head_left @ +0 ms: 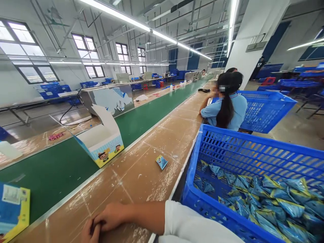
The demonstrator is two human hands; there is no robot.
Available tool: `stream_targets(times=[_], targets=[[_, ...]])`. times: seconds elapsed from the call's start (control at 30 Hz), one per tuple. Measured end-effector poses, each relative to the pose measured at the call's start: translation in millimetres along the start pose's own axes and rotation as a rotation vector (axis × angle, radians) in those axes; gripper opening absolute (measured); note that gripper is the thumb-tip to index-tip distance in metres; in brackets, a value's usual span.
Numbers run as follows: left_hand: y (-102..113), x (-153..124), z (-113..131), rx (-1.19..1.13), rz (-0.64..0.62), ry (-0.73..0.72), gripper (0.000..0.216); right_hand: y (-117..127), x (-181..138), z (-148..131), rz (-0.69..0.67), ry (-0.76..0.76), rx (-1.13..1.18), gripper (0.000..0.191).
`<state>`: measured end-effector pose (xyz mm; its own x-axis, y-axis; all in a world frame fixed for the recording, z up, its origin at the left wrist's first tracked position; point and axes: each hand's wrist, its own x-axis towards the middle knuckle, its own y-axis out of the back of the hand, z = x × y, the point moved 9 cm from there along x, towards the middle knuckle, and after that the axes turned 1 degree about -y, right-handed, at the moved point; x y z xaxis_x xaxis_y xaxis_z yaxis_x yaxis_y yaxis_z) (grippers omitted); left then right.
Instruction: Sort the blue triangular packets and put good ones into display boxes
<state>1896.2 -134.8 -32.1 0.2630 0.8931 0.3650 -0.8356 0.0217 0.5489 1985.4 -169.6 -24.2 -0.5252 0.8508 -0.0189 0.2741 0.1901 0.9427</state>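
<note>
- Plainly, one small blue-and-yellow packet (161, 162) lay alone on the bench (136, 175), nearer its basket-side edge than its belt-side edge.
- From the hands, that packet lay farther along the bench and across to the right, well apart from both.
- The right hand (111, 216) was the nearer of the two; its forearm crossed the basket-side edge, and the packet sat beyond that forearm.
- The left hand (89, 233) showed only in part, close to the belt-side edge and cut off by the view.
- As to grip, the right fingers bent down against the left hand, the two touching; whether anything was pinched between them, I could not tell.
- The packet's long axis was hard to judge, since it looked nearly as broad as long, its yellow end pointing away toward the belt.
- Just beyond the belt-side edge, an open box (107, 152) stood on the green belt (58, 189).
- Beside the basket-side edge stood a blue basket (215, 213), with many similar packets (278, 195) heaped inside.
</note>
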Motion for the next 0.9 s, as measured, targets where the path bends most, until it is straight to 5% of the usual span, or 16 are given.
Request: stream_targets(times=[0.9], targets=[[-8,-6,-15,0.038,-0.044,0.008,0.022,-4,-2,-1,0.011,0.026,0.000,0.038]])
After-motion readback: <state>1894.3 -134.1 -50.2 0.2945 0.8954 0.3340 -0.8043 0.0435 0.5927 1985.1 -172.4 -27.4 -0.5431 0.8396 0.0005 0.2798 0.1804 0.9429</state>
